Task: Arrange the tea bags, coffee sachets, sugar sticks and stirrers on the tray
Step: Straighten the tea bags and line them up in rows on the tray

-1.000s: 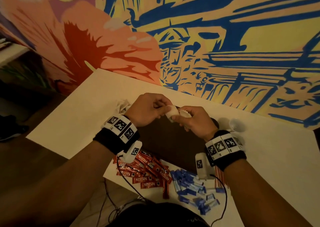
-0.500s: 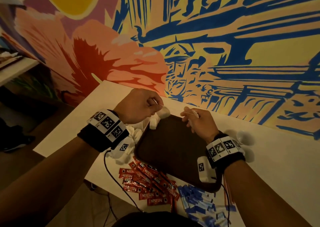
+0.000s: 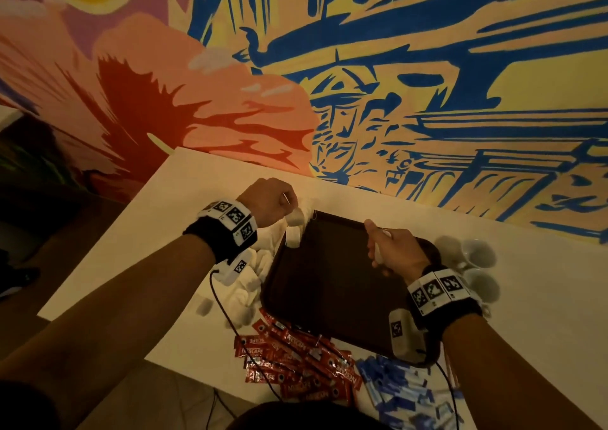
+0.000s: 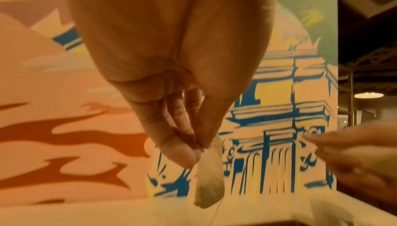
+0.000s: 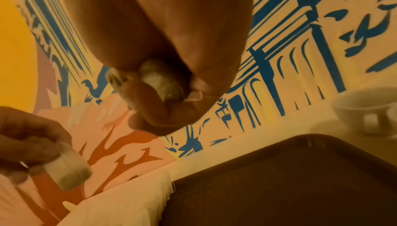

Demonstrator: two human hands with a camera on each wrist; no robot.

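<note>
Nearest me, the red coffee sachets [image 3: 296,367] and blue sugar sticks [image 3: 398,387] lay heaped on the worktop [image 3: 158,232], not yet sorted. Beyond them the dark tray [image 3: 332,285] looked bare. My right hand [image 3: 391,252] hovered over its far edge, fingers curled round a tea bag [image 5: 160,83], probably to set it down there. Farther left, my left hand [image 3: 269,206] pinched another tea bag [image 4: 209,177] between thumb and fingers [image 4: 169,138], dangling it above the tray's corner, beside the white tea-bag pile [image 3: 260,278].

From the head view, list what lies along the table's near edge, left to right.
Red Nescafe coffee sachets → blue sugar sticks. Both piles lie on the white table, in front of the brown tray.
</note>
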